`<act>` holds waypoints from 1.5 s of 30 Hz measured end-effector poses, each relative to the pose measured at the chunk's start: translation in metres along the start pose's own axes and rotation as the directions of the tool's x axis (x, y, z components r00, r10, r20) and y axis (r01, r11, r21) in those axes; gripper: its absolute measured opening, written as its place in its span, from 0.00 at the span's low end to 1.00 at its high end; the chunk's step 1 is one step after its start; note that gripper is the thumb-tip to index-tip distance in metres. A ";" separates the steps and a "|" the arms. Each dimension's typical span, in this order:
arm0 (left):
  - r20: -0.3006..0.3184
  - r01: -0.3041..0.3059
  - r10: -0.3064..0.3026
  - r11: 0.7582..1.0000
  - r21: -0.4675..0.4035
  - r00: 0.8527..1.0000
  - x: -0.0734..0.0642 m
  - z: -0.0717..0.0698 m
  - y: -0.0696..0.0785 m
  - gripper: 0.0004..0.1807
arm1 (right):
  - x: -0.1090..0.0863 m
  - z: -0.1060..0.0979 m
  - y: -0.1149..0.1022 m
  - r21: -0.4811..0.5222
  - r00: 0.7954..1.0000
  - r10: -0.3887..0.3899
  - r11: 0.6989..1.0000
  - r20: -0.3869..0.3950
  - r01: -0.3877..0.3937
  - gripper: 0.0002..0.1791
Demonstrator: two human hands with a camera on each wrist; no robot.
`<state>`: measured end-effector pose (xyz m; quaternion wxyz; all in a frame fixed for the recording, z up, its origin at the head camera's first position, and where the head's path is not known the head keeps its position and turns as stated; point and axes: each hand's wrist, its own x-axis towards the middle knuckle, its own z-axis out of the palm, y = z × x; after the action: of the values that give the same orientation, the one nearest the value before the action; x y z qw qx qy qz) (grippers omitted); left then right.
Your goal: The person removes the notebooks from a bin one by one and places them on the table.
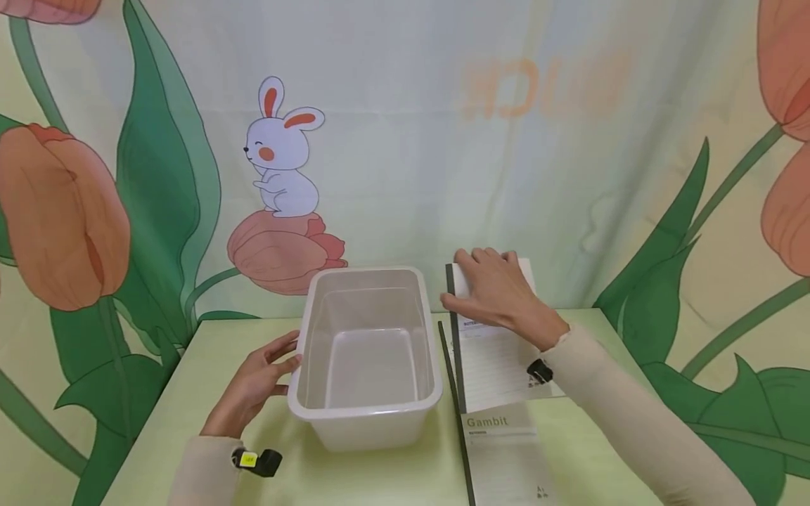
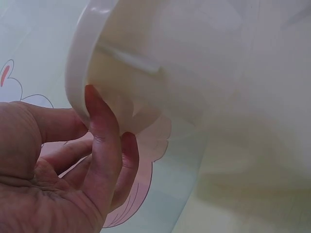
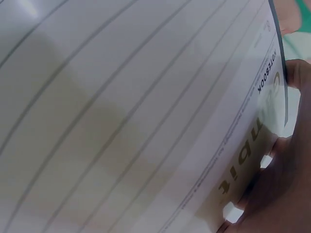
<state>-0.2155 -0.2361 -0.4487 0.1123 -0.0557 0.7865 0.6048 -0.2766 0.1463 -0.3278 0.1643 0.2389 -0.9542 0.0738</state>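
My left hand (image 1: pixel 256 383) is at the left side of an off-white plastic bin (image 1: pixel 365 427), its fingertips touching the outside just under the rim. In the left wrist view, bent fingers (image 2: pixel 103 150) meet the underside of that rim. My right hand (image 1: pixel 496 292) grips the top edge of a white lined notebook (image 1: pixel 490 369) with a dark spine strip. It holds the notebook tilted up, to the right of the bin. Close up, the right wrist view shows the ruled cover (image 3: pixel 121 107) with "Gambit" and "NOTEBOOK" printed on it.
Another Gambit notebook (image 1: pixel 503 457) lies on the pale green table (image 1: pixel 209 372), partly under the raised one. Behind the table hangs a curtain (image 1: pixel 405 176) printed with tulips and a rabbit. The bin holds nothing visible.
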 end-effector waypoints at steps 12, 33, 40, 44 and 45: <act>-0.008 -0.003 0.003 1.000 0.018 1.000 -0.006 -0.009 -0.003 0.34 | -0.079 0.082 0.090 -0.028 0.985 0.082 0.996 0.153 -0.079 0.29; 0.004 -0.003 0.003 1.000 0.013 1.000 -0.009 -0.013 -0.005 0.35 | -0.153 0.176 0.142 -0.019 0.941 0.144 0.989 0.306 -0.145 0.28; -0.006 0.011 -0.011 1.000 0.017 1.000 -0.011 -0.013 -0.006 0.35 | -0.161 0.186 0.144 -0.041 0.931 0.148 0.989 0.334 -0.142 0.32; -0.007 0.011 -0.011 1.000 0.017 1.000 -0.012 -0.013 -0.006 0.35 | -0.166 0.191 0.144 -0.057 0.933 0.149 0.989 0.327 -0.138 0.33; -0.006 0.007 -0.007 1.000 0.015 1.000 -0.012 -0.013 -0.006 0.35 | -0.167 0.192 0.144 -0.061 0.936 0.144 0.989 0.320 -0.132 0.33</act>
<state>-0.2043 -0.2512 -0.4480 0.1127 -0.0595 0.7910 0.5984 -0.2602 0.3021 -0.5745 0.0046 0.1770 -0.9838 0.0268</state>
